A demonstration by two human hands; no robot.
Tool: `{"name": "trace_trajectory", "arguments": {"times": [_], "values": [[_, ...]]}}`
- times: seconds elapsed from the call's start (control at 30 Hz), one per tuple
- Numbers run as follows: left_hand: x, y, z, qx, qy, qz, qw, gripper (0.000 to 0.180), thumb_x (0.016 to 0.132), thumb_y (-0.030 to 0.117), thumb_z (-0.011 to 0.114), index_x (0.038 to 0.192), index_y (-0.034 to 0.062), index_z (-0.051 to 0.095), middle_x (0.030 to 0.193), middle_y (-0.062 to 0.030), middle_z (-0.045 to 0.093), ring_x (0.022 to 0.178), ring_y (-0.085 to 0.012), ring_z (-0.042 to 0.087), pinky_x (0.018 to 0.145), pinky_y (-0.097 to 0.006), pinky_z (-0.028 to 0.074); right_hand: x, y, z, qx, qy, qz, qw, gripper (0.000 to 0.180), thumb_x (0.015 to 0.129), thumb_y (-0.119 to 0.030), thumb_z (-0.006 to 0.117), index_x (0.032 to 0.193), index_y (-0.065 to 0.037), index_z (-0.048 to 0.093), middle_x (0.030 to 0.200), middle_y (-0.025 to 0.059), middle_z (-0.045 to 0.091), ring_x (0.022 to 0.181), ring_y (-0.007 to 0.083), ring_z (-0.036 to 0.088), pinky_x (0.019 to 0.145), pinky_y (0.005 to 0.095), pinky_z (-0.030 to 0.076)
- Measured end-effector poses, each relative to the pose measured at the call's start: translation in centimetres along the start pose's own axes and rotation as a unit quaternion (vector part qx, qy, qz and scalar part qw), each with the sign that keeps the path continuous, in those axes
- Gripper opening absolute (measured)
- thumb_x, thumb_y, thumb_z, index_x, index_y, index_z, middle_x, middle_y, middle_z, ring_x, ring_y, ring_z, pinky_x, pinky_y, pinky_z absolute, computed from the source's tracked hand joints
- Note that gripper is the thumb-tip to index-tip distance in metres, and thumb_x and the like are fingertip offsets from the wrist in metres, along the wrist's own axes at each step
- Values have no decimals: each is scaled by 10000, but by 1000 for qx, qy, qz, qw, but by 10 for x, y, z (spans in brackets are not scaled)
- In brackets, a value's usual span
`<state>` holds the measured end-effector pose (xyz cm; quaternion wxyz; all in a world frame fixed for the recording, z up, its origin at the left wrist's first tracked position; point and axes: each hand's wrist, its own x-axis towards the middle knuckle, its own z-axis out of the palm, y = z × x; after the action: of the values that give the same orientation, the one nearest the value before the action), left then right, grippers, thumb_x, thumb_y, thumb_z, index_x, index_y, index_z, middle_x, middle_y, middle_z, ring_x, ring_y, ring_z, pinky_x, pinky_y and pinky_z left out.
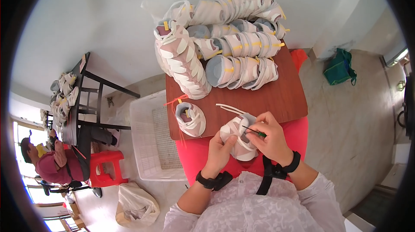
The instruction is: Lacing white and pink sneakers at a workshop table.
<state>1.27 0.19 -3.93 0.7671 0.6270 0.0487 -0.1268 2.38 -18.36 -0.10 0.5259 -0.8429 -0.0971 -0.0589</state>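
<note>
Over my lap, at the near edge of the brown table (276,102), sits a pale pink and white shoe upper (242,150). My left hand (219,152) grips its left side, thumb on top by the laces. My right hand (272,139) holds a thin, dark-tipped, green-handled tool (260,134), perhaps an awl or hook. The tip points into the upper's lacing area. A loose white lace (230,109) stretches from the upper onto the tabletop. To the left stands another shoe upper (191,119), with orange-red string beside it.
Nested rows of shoe uppers (242,72) fill the table's far half; a tall stack (181,59) lies along its left. A white plastic crate (145,145) and a white sack (137,206) are on the floor at left. Another person (58,163) sits at a dark table further left.
</note>
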Motion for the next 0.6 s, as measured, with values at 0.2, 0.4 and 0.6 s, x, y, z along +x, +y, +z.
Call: {"name": "trace_trajectory", "arguments": {"times": [0.2,0.4,0.6], "values": [[-9,4,4,-62,-55,13,996,350,938,72,574,1265,0,472,1165,-65,595,1026,-118,575,893,-277,476,-2,10,4,64,-53,12,996,218,740,-118,740,937,-32,703,1090,108,536,903,249,603,750,347,495],[-10,-7,0,-49,-54,-16,997,315,941,108,585,1232,10,514,1135,-51,612,1009,-116,578,890,-284,472,-3,11,7,106,-106,40,988,231,748,-117,738,959,-32,706,1070,98,523,954,241,566,811,338,467],[-11,-11,-5,-89,-98,-53,990,276,942,150,594,1181,13,578,1091,-34,637,988,-112,581,866,-286,475,7,13,-1,127,-166,19,978,153,754,-54,712,896,2,694,988,85,556,864,217,577,752,315,475]]}}
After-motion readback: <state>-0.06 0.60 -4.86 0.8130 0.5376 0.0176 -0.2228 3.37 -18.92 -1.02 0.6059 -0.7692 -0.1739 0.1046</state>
